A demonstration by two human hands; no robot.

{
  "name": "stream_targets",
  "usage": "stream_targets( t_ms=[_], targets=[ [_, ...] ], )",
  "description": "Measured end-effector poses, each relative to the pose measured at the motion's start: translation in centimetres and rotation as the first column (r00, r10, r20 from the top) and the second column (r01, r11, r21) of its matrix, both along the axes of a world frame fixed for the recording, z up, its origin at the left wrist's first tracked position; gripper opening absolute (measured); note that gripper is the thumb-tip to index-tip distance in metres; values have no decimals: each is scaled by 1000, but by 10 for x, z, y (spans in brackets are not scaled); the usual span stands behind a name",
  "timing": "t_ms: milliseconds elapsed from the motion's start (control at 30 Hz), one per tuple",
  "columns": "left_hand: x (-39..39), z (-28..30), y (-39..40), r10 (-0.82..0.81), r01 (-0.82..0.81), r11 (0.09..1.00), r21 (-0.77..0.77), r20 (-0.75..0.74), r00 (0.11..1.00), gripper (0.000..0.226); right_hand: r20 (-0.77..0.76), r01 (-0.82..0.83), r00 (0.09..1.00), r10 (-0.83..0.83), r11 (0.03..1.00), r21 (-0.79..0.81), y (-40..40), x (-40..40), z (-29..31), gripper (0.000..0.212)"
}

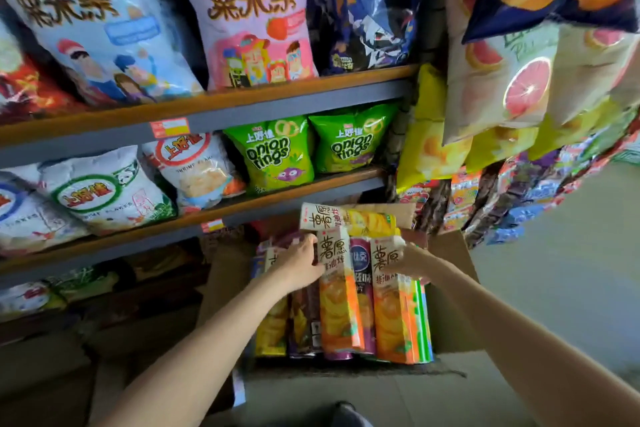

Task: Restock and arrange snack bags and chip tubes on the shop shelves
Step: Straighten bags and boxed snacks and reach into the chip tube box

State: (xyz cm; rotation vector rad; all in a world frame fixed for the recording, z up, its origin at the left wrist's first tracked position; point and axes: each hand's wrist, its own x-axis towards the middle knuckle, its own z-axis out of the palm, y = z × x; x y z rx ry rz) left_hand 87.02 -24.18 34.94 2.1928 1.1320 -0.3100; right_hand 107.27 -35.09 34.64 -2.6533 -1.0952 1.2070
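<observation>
Item: tall orange-and-cream cardboard chip tubes (341, 291), printed with brown characters and chip pictures, stood upright and packed side by side in an open brown cardboard box (450, 305) on the floor, just below the lowest shelf's front edge. Between them stood a purple tube (362, 274); one more cream tube (322, 217) lay across their tops. Left hand (298, 263): grip curled on the left side of the bundle, fingers pressed against the nearest tube. Right hand (407, 262): grip closed on the upper part of the rightmost orange tube. Judged purpose: the two hands squeezed the tubes together so several could be lifted at once. Above: green onion-ring bags (277, 152) faced forward on the middle shelf.
</observation>
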Motion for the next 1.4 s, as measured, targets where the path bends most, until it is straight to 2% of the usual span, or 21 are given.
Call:
stream_targets(
  t_ms=[133,200,333,500,600,700,767,833,867,933,967,1033,1100,1133,1200,1267,1333,1400],
  targets=[
    [16,-19,-15,115,-133,979,-153,-125,986,68,-40,124,992,-122,991,54,-3,-6,-29,86],
    [22,-23,-17,171,-197,966,-167,-156,973,77,-54,138,990,-133,987,86,-3,-4,-30,83],
    [30,-23,-16,313,-331,899,-287,-110,943,92,-84,175,983,-163,971,163,-2,7,-22,79],
    [37,-38,-22,409,-398,838,-374,-52,911,102,-90,220,975,-202,924,314,11,21,1,78],
    [33,-33,-22,451,-411,787,-460,-25,892,81,-82,161,987,-140,905,394,22,17,25,75],
    [14,2,-7,393,-290,743,-604,43,919,74,-32,-2,999,18,897,442,36,5,55,73],
    [-6,35,10,401,-193,683,-705,140,905,62,-75,-23,995,71,859,512,46,-6,81,72],
    [-28,75,30,411,-83,660,-747,267,872,61,-97,-12,991,89,792,611,57,-18,119,71],
    [-38,97,38,422,-46,662,-748,322,848,68,-95,-20,989,111,750,661,62,-25,141,71],
    [-56,140,54,454,45,649,-759,435,778,80,-122,-24,974,191,623,782,70,-42,190,68],
    [-64,162,59,465,99,651,-753,499,732,76,-159,2,957,241,544,839,74,-50,215,64],
    [-77,214,63,440,199,702,-684,636,634,65,-240,102,914,326,389,916,79,-67,264,48],
    [-83,265,63,377,245,773,-585,734,565,65,-274,186,885,376,255,949,83,-80,311,28],
    [-83,289,68,343,246,809,-533,770,538,70,-264,199,878,399,198,960,86,-84,335,23],
    [-80,337,78,257,197,899,-392,834,488,78,-194,170,889,415,94,981,92,-90,381,28],
    [-75,380,84,139,109,971,-211,876,462,64,-92,102,922,376,-5,995,102,-90,423,31],
    [-69,417,90,69,-10,997,-71,910,409,38,-59,102,937,344,-109,989,115,-85,460,15],
    [-59,446,112,30,-150,988,19,949,315,33,-18,78,957,288,-199,977,132,-76,491,25]
  ],
)
